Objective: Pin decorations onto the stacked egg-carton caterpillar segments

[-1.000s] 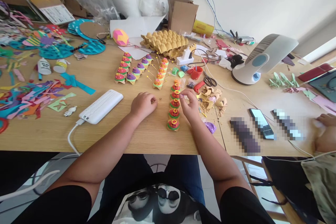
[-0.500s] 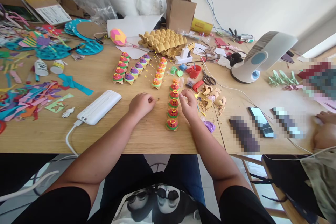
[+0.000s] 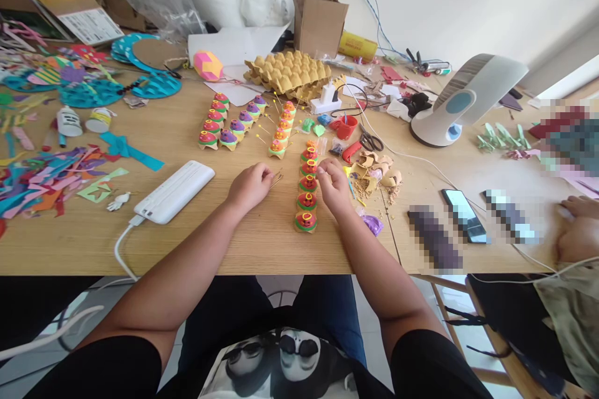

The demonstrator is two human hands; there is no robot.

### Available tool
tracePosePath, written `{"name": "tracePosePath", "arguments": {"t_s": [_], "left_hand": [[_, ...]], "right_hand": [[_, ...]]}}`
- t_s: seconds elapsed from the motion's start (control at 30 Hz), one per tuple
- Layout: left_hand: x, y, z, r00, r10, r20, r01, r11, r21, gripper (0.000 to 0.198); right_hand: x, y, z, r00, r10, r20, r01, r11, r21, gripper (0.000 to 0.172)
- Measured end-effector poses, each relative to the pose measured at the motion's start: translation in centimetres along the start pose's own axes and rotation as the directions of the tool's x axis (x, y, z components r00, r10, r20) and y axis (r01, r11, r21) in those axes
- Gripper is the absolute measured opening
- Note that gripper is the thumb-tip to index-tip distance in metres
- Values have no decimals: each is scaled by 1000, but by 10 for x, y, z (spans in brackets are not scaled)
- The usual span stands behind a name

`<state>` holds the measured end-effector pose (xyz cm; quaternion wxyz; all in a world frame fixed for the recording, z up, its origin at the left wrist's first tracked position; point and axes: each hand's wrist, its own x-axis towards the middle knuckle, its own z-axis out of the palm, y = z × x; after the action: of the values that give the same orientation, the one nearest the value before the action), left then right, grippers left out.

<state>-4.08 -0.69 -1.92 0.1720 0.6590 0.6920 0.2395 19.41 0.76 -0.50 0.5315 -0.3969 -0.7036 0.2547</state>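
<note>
My left hand (image 3: 250, 186) rests on the wooden table (image 3: 262, 237), its fingers curled and pinched on thin pins that stick out to the right. My right hand (image 3: 334, 186) lies just right of a column of red-and-green decorated egg-carton cups (image 3: 306, 190), fingertips pinched close to the third cup from the near end; what they hold is too small to name. More painted cups stand in rows (image 3: 229, 124) further back, one row (image 3: 281, 134) stuck with yellow-headed pins.
A white power bank (image 3: 174, 191) with a cable lies left of my left hand. Behind are an egg tray (image 3: 287, 75), cardboard box (image 3: 319, 24), scissors (image 3: 372, 142), a white fan (image 3: 463, 103) and foam scraps (image 3: 51, 181). Another person's hand (image 3: 578, 230) rests at the right, near a phone (image 3: 463, 215).
Both hands stayed almost in place. My right hand's fingertips shifted slightly left toward the column of cups; the view drifted a little.
</note>
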Motion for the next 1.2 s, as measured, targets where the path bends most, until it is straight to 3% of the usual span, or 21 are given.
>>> {"name": "tracePosePath", "arguments": {"t_s": [0.17, 0.3, 0.63, 0.93, 1.2], "left_hand": [[2, -1, 3, 1000, -13, -8, 11, 974, -228, 19], [4, -5, 6, 1000, 8, -18, -14, 927, -375, 29], [6, -11, 10, 1000, -10, 25, 20, 899, -438, 25], [3, -3, 0, 998, -56, -14, 51, 965, -257, 24], [6, -6, 6, 997, -65, 32, 73, 875, -479, 27]], "right_hand": [[0, -1, -1, 999, 32, -28, -32, 999, -6, 53], [0, 0, 0, 998, 37, -44, -37, 999, 4, 55], [1, 3, 0, 995, 62, -77, -60, 998, 17, 51], [0, 1, 0, 995, 76, -69, -76, 997, 1, 48], [0, 2, 0, 994, 77, -72, -77, 997, 9, 45]]}}
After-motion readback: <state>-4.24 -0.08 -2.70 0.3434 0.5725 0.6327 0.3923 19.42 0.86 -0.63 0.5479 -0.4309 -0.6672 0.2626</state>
